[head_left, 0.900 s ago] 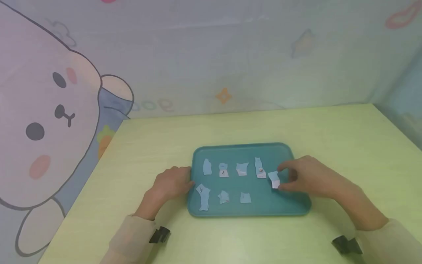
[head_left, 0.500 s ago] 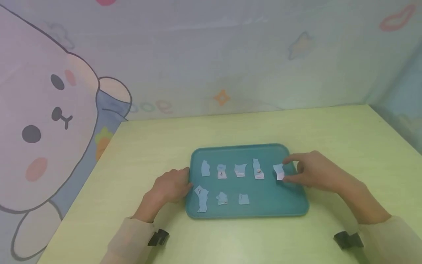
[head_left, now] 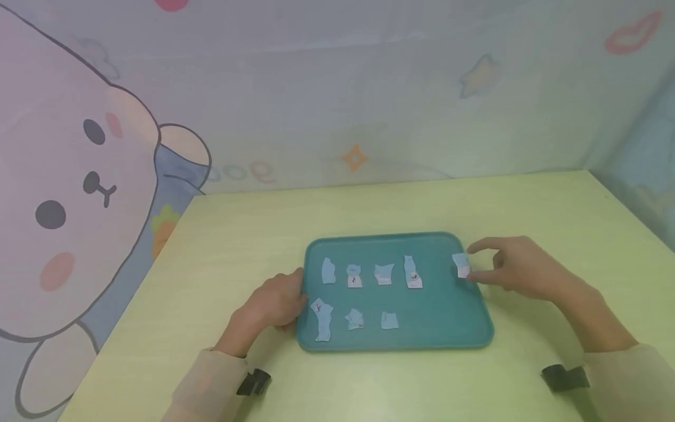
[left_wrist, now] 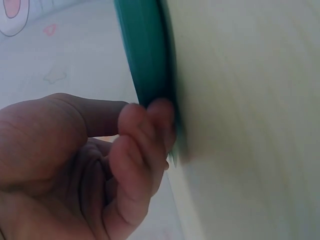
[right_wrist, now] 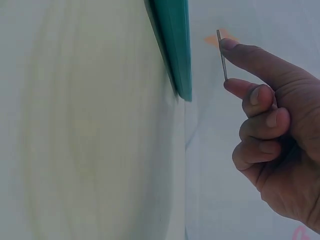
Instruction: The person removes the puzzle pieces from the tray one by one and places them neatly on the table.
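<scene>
My right hand pinches a small, thin, irregular blue-and-white piece by its edges, between thumb and index finger. The piece is over the right rim of the green tray; the right wrist view shows this piece edge-on, raised above the tray. The other fingers of that hand are curled in. At the tray's left edge, my left hand grips the rim; in the left wrist view its thumb and curled fingers meet at the tray's edge.
On the tray lie several similar pieces in two rows, such as a tall piece in the back row and a squarish piece in front. The yellow-green table ends at a cartoon-printed backdrop. A black strap is at the right sleeve.
My right hand has carried the pinched piece rightward and away from me, from beside the tall piece to the tray's right rim. The left hand has stayed on the tray's edge.
</scene>
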{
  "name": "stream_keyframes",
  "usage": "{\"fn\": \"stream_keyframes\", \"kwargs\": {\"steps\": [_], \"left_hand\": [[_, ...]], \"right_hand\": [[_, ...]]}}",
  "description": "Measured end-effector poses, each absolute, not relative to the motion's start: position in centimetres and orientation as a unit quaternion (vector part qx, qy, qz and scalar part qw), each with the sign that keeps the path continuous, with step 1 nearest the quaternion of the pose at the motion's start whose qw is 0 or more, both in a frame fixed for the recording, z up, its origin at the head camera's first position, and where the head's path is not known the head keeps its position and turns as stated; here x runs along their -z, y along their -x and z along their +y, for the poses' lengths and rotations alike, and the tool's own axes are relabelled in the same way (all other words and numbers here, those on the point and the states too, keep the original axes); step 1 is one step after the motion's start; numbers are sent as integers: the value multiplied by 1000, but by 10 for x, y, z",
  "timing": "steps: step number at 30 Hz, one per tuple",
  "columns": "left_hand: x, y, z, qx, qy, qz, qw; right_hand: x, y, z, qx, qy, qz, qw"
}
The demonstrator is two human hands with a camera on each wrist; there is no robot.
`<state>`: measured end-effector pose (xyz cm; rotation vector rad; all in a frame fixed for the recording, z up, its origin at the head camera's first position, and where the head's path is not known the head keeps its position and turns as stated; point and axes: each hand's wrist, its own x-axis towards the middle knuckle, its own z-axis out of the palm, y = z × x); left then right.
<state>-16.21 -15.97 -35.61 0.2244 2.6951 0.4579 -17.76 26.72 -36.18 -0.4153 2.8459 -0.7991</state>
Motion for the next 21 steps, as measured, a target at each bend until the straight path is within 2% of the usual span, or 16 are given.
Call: {"fn": "stream_keyframes", "kwargs": {"steps": [11,21], "left_hand": [[357,161,-157,-186,-80,960,194],[357,161,-157,-185,-77,960,194]], "right_hand": [[363,187,291,261,141,954,49],[365,205,303,284,130,948,65]]}}
